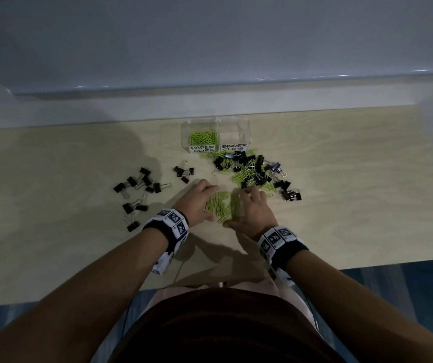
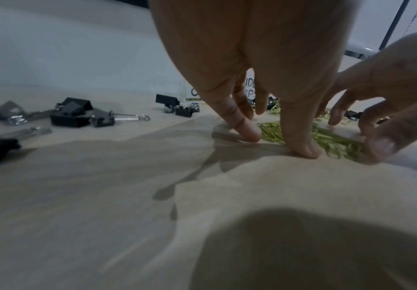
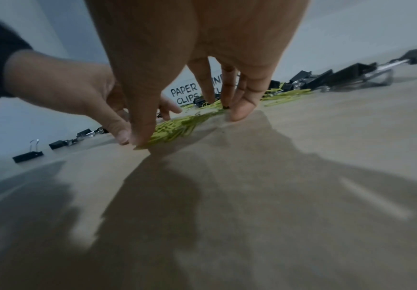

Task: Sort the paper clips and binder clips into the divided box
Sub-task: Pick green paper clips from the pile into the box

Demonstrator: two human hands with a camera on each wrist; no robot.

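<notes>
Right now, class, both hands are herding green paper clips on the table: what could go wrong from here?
1. The left hand and right hand only cup the loose paper clips; some may slip out.
2. The mixed pile lies close, so binder clips could get swept along.
3. The divided box is light-looking plastic; a bump might shift it.

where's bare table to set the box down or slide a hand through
Bare table runs right of the mixed clip pile, and left of the scattered binder clips. It is crowded in front of the divided box and between left hand and right hand.
</notes>
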